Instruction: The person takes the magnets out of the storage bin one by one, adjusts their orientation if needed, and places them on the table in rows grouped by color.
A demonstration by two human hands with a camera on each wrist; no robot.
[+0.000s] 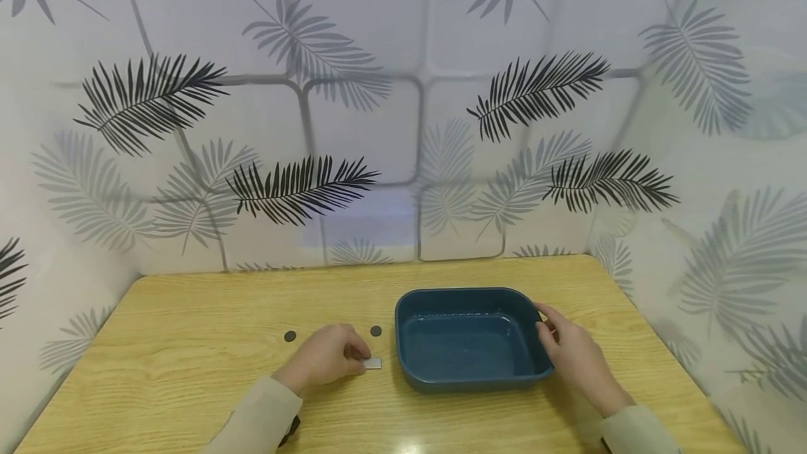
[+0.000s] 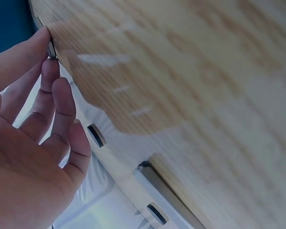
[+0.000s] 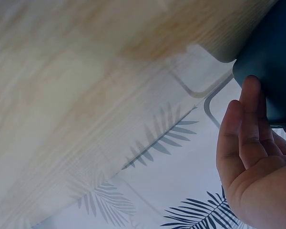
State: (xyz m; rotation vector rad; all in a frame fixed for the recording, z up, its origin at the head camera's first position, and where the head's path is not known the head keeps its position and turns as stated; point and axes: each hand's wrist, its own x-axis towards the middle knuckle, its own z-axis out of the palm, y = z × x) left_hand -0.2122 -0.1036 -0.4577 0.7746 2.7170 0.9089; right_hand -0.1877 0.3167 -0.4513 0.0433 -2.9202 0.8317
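Observation:
My left hand (image 1: 330, 356) pinches the left end of a small flat silver-white rectangular piece (image 1: 373, 363) between thumb and fingertips, low over the table. The left wrist view shows the edge of this rectangular piece (image 2: 51, 49) at the fingertips, with the other fingers loosely bent. Just right of it stands a deep blue rectangular dish (image 1: 466, 382) with rounded corners and nothing inside. My right hand (image 1: 576, 356) grips the dish's right rim. In the right wrist view, fingers of the right hand (image 3: 257, 157) lie along the dish's outer wall (image 3: 271, 71).
Two small dark discs lie on the wooden table (image 1: 189, 342): one disc (image 1: 290, 335) left of my left hand, another disc (image 1: 376, 331) near the dish. A silver bar (image 2: 164, 193) appears in the left wrist view. A leaf-patterned backdrop (image 1: 378, 223) rises behind the table.

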